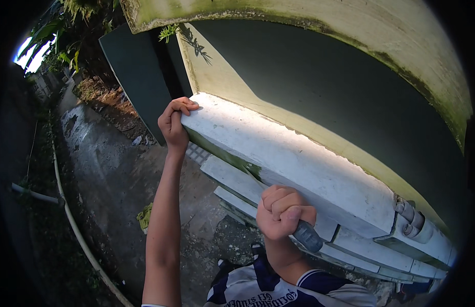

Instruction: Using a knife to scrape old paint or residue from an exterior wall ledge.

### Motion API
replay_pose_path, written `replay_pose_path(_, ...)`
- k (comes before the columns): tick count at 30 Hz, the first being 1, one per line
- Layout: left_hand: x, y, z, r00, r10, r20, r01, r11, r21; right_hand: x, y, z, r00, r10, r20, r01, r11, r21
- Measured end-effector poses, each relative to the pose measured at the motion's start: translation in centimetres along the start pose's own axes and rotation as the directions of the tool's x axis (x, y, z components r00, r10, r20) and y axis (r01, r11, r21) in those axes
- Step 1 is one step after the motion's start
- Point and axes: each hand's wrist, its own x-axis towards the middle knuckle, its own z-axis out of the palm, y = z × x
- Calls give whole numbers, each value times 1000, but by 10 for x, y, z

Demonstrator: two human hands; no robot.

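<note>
A long white painted ledge [278, 148] juts from the wall, its front face green with moss or algae. My left hand [175, 124] grips the ledge's far left corner, fingers curled over the top. Nearer to me, my right hand [282, 211] is closed in a fist around a dark-handled tool [308, 237]. The tool's narrow, pale blade points up and left from the fist, its tip at the mossy front face of the ledge. Most of the handle is hidden by my fingers, and I cannot tell the tool's exact kind.
White tiered steps [232, 179] lie below the ledge. Pipe-like pieces [410, 220] rest at its right end. A curved mossy overhang [319, 23] arches above. To the left are a concrete path [104, 138], a yellow-green cloth [144, 217] and a long pole [76, 230].
</note>
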Motion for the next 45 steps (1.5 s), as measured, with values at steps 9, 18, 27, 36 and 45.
replay_pose_path(9,-1,39,18,988,84,133,-131,908,398,11,-14,-5,960,-274,55,271,961,62)
replay_pose_path(18,-8,33,19,966,211,150,-258,827,500,5,-22,-8,985,-168,35,163,980,110)
replay_pose_path(27,-9,32,17,967,216,138,-256,828,499,6,-20,4,959,-283,-8,283,957,58)
replay_pose_path(36,-13,31,18,969,213,127,-248,840,483,10,-24,2,959,-260,116,254,965,61)
replay_pose_path(45,-12,34,15,964,226,140,-266,839,475,13,-32,5,947,-307,100,304,952,38)
